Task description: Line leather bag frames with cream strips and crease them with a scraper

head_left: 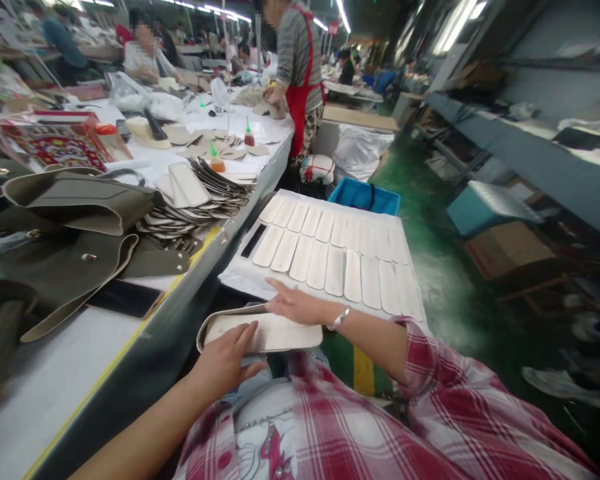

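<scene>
1. Cream, round-cornered panel (283, 337): near the white-draped surface (239, 273).
2. Left hand (225, 353): fingers flat on panel, thumb apart.
3. Right hand (297, 305): forefinger extended; grip cannot be determined.
4. Surface: two rows of similar strips (300, 258).

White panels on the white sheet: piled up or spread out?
Spread out: the white panels lie side by side in two rows on the white sheet.

Factory workshop, soft goods by the look of it. Long worktable (45, 383) with dark bag-like pieces (75, 197), stacked flaps (205, 200), green-capped bottles (217, 162). Pale panels (310, 257) in rows on white sheet (247, 277). Person in red apron (297, 110), more people behind (63, 40), strip lights (460, 23), green floor (423, 200).
</scene>
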`<control>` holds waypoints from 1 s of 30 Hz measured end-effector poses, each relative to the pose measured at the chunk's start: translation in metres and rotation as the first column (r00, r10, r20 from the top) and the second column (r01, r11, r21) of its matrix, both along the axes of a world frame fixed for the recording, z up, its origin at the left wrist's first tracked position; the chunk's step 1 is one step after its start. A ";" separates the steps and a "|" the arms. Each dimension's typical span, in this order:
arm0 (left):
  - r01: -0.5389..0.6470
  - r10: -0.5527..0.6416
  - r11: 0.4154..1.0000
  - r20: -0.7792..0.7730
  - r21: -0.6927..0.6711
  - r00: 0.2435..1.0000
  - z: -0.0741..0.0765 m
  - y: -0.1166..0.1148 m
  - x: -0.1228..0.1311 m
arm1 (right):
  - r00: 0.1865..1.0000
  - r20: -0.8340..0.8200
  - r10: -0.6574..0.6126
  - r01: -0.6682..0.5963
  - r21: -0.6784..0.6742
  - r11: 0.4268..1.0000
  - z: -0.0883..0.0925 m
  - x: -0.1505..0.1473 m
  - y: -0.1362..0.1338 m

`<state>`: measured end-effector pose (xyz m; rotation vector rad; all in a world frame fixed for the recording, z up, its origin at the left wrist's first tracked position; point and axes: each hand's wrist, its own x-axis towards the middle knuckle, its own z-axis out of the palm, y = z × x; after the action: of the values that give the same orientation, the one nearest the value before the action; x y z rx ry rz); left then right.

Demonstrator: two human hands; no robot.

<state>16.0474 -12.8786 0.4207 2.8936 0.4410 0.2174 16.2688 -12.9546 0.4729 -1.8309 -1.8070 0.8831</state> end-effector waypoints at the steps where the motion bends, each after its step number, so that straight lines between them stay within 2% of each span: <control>1: 0.010 -0.009 1.000 -0.026 0.026 1.000 0.000 0.001 0.001 | 0.989 -0.087 -0.121 0.118 -0.045 0.992 0.002 0.011 -0.005; 3: 0.037 -0.031 0.996 -0.081 0.084 0.996 0.003 0.000 0.005 | 0.924 -0.191 -0.330 0.284 -0.235 0.930 0.003 0.033 -0.019; 4: 0.059 -0.047 0.992 -0.110 0.111 0.993 0.005 -0.001 0.008 | 0.888 -0.238 -0.394 0.297 -0.357 0.885 0.001 0.042 -0.027; 6: 0.120 -0.095 0.982 -0.164 0.148 0.982 0.010 -0.003 0.013 | 0.820 -0.352 -0.452 0.211 -0.549 0.809 -0.006 0.058 -0.042; 8: 0.181 -0.145 0.970 -0.209 0.161 0.967 0.013 -0.003 0.017 | 0.742 -0.475 -0.474 0.108 -0.612 0.783 -0.015 0.067 -0.054; 11: 0.221 -0.177 0.962 -0.247 0.163 0.953 0.015 -0.003 0.020 | 0.637 -0.570 -0.518 0.071 -0.626 0.776 -0.028 0.071 -0.062; 13: 0.222 -0.175 0.961 -0.260 0.167 0.950 0.016 -0.002 0.021 | 0.652 -0.544 -0.528 0.076 -0.647 0.759 -0.034 0.068 -0.066; 16: 0.223 -0.169 0.959 -0.279 0.174 0.945 0.019 -0.005 0.024 | 0.732 -0.486 -0.478 0.072 -0.643 0.763 -0.040 0.061 -0.067; 21: 0.252 -0.186 0.953 -0.331 0.167 0.925 0.023 -0.011 0.035 | 0.817 -0.311 -0.485 0.279 -0.524 0.805 -0.039 0.051 -0.058; 25: 0.268 -0.200 0.952 -0.364 0.146 0.910 0.025 -0.010 0.047 | 0.899 -0.258 -0.353 0.176 -0.525 0.833 -0.035 0.048 -0.054; 30: 0.333 -0.262 0.934 -0.384 0.131 0.886 0.023 0.000 0.058 | 0.919 -0.240 -0.312 0.205 -0.385 0.900 -0.033 0.047 -0.060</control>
<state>16.1056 -12.8786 0.4438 3.1457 0.0161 -0.3472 16.3158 -13.0142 0.4399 -1.9639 -1.2396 1.3592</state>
